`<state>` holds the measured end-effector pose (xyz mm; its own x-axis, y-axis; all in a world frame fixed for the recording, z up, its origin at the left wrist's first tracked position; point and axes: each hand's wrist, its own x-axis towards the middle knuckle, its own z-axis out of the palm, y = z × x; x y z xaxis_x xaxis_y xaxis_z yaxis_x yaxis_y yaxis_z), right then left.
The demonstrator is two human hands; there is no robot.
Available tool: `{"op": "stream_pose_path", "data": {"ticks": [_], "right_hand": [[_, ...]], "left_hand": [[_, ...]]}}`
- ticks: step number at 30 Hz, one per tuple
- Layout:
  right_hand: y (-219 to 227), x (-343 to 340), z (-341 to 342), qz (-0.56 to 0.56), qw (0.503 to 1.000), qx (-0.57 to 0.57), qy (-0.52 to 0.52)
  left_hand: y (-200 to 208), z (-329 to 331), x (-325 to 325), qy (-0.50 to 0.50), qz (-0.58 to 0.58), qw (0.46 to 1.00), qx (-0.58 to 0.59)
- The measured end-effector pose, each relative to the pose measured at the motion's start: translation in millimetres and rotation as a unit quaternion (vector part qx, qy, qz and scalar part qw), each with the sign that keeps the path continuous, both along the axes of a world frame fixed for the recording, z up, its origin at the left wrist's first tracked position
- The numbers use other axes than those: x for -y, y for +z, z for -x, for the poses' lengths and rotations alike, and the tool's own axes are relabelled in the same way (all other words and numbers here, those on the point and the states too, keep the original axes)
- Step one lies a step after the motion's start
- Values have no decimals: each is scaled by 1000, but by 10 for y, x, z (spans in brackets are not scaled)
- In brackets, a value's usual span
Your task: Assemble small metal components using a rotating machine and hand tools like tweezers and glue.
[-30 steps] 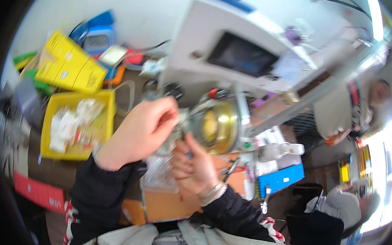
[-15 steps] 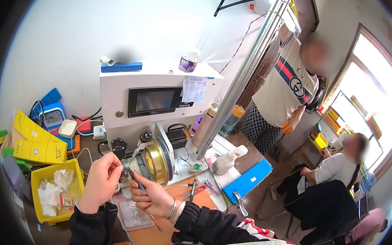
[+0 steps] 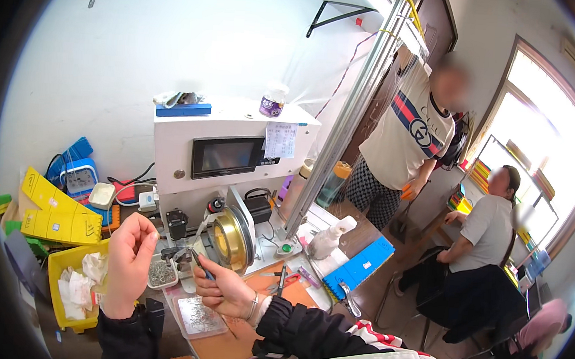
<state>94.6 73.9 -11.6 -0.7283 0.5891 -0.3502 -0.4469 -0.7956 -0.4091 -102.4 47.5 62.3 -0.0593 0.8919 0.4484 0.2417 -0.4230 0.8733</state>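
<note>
My left hand [image 3: 128, 265] is raised left of the machine, thumb and fingertips pinched together; anything between them is too small to make out. My right hand [image 3: 225, 289] grips a slim tool [image 3: 201, 266] with a dark tip and a blue grip, like tweezers. Its tip points up and left, near small fittings at the front of the machine [image 3: 171, 146]. Behind the tip is a gold-coloured spool [image 3: 229, 243]. Between my hands sits a white tray [image 3: 162, 272] of small metal parts. Below my right hand, a clear shallow box [image 3: 201, 317] holds many tiny thin pieces.
A yellow bin [image 3: 65, 258] with crumpled white paper stands at left, near yellow folders [image 3: 61, 225]. Right of the spool are a white bottle [image 3: 332, 238], a blue panel [image 3: 359, 269], red-handled scissors [image 3: 288, 281] and a metal post [image 3: 343, 124]. Two people are beyond it.
My left hand has moved left and up, away from my right hand, uncovering the white tray. My right hand stays almost in place. The seated person has straightened up.
</note>
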Motion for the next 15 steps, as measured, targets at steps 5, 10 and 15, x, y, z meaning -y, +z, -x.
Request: {"op": "stream_pose_path", "data": {"ticks": [5,10,15], "right_hand": [[78,196,-250,-153,982,101,54],[-25,292,-775,-273,929,248,-30],[-480,209,-1352,-348,839,393,-143]], "left_hand": [[68,-71,90,-17,-20,1000,9],[99,-67,144,0,-51,998,40],[40,-70,216,38,-120,989,82]]}}
